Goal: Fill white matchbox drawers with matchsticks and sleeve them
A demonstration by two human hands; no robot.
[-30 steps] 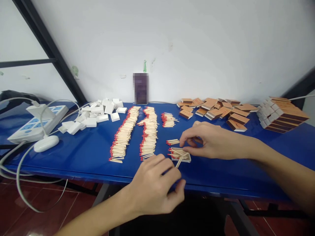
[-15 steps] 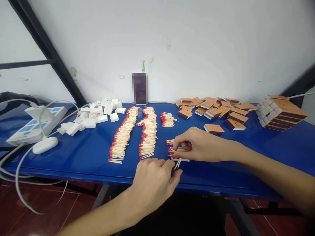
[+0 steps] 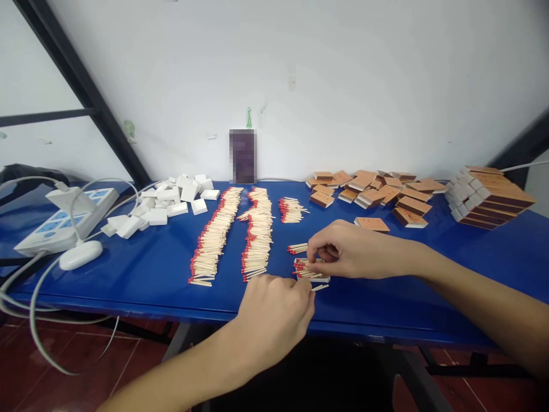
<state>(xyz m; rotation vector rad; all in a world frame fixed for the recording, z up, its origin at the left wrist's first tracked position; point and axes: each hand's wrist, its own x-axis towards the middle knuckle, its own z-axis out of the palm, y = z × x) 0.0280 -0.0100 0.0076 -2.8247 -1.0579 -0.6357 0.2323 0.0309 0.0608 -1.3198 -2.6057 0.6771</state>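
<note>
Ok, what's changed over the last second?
Right hand moved left, farther over the tray. A few matches in the left hand's fingertips swung round to point right. Match rows, white trays and box stack stayed put.

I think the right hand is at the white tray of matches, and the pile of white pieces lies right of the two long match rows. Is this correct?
Not entirely: in the head view, the pile of white pieces lies left of the two long match rows. The right hand is indeed at the white tray.
</note>
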